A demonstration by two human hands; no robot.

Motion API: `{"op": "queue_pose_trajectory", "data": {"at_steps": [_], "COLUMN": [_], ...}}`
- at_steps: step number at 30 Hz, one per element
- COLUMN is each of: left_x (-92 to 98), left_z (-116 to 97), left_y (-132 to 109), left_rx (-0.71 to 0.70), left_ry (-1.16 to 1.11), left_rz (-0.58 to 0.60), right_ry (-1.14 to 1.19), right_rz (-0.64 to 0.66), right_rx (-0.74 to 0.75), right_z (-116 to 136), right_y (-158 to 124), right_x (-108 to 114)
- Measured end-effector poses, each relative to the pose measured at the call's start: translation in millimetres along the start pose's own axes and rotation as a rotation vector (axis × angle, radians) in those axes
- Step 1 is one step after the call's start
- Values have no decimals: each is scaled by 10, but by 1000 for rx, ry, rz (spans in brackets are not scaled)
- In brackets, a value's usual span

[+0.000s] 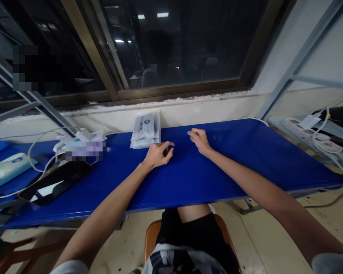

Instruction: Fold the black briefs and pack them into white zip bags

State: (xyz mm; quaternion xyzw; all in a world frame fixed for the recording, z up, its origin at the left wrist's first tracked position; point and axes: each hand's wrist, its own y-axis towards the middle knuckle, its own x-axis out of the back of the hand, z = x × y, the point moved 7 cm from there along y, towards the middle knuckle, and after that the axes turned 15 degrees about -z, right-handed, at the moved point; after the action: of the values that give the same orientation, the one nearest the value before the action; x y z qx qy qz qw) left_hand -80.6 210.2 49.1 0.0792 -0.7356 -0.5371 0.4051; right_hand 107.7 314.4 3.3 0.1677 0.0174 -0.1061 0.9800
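On the left of the table's middle is my left hand (159,154), thumb and index finger curved and apart, with nothing visible between them. Just behind it lies a stack of flat, whitish plastic packets (145,129) with dark print on the top one. My right hand (199,140) is over the blue tabletop (188,179), to the right of the packets and apart from them. Its fingers are curled together. Whatever they may hold is hidden from this angle.
At the left are a power strip (98,136) with plugs and white cables, a black phone-like device (57,182) and a tissue pack (10,170). Another power strip (311,133) sits at the right beyond a metal frame (288,78). A dark window (183,45) is behind the table.
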Motion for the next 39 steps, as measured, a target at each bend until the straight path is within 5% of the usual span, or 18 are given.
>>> {"op": "queue_pose_trajectory", "data": {"at_steps": [7, 12, 18, 22, 25, 29, 39], "left_x": [-186, -284, -277, -240, -215, -190, -155], "left_z": [-312, -387, -275, -178, -123, -97, -47], "left_y": [-64, -70, -65, -51, -26, -8, -12], "left_rx": [-90, -106, -18, 21, 53, 61, 42], "left_ry": [-111, -122, -128, -137, -136, -97, -43], "left_rz": [209, 293, 313, 280, 255, 261, 250], "right_ry": [-5, -171, -271, -300, -362, -446, -533], "right_rz": [242, 431, 356, 178, 148, 168, 241], "right_rx": [-36, 144, 278, 628, 896, 1054, 783], "right_z": [74, 227, 368, 760, 1006, 1062, 742], "right_y": [-383, -547, -551, -562, -593, -562, -362], "right_x": [-73, -84, -65, 76, 141, 190, 186]}}
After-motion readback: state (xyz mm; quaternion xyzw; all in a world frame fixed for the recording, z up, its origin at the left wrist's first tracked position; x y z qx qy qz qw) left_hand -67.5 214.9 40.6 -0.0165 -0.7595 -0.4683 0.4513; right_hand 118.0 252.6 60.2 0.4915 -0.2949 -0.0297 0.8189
